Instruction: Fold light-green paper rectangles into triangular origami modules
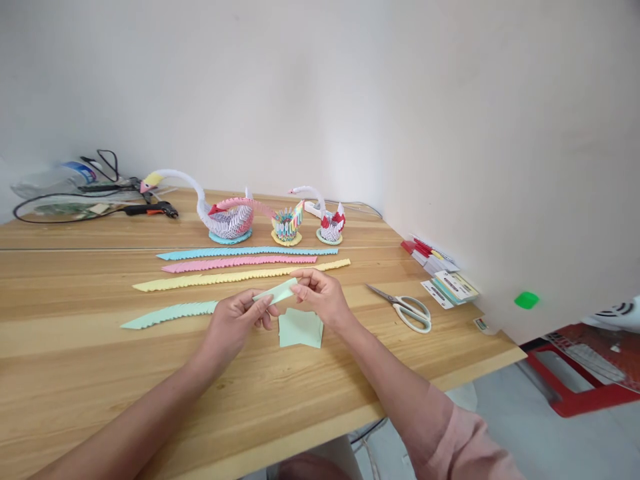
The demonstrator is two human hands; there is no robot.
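Observation:
A folded strip of light green paper (276,292) is held up between both hands, a little above the table. My left hand (243,312) pinches its left end with the thumb on top. At its right end, my right hand (321,297) grips the paper between thumb and fingers. Just below the hands lie a few light green paper sheets (300,329), overlapping at an angle. Left of my left hand stretches a chain of folded green paper pieces (170,314), its right end hidden behind the hand. Beyond are yellow (215,276), pink (240,264) and blue (250,252) chains.
Folded-paper swans (227,220) stand at the back, beside a small multicoloured paper one (287,227) and a red-and-white one (331,225). Scissors (411,313) lie to the right, near stacked paper packs (450,288). A glue gun (150,210) and a plastic bottle (55,179) are back left.

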